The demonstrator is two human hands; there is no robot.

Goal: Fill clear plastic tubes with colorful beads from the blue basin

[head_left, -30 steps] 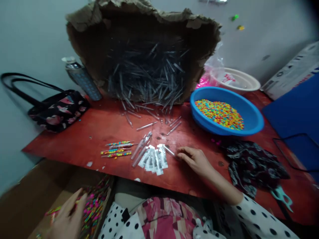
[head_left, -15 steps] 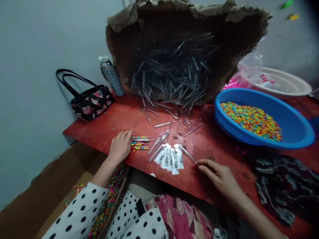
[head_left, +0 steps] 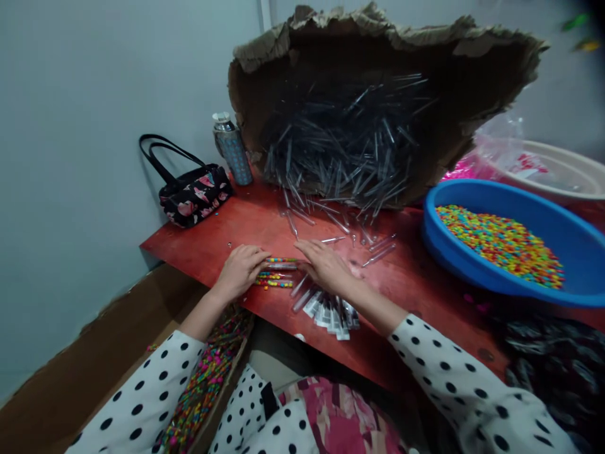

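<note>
Several clear plastic tubes filled with colourful beads or candies (head_left: 274,284) lie side by side near the table's front left edge. My left hand (head_left: 242,270) is closed at the left end of the top tube (head_left: 282,260). My right hand (head_left: 327,268) has its fingers together at that tube's other end, its thumb tucked underneath. The fingertips partly hide what each hand grips. Below my right wrist, empty clear tubes (head_left: 302,299) lie beside a fan of small silver printed strips (head_left: 333,315), partly covered by the forearm.
A torn cardboard box (head_left: 387,38) full of empty tubes (head_left: 340,145) stands behind, some spilling onto the red table (head_left: 189,246). A blue basin (head_left: 501,192) of colourful pieces sits right. A flowered handbag (head_left: 196,198) and bottle (head_left: 235,154) stand left. Below is a carton (head_left: 142,309) holding filled tubes.
My right hand has moved left from the single clear tube on the right to the filled tubes, meeting my left hand there. The view has shifted slightly left.
</note>
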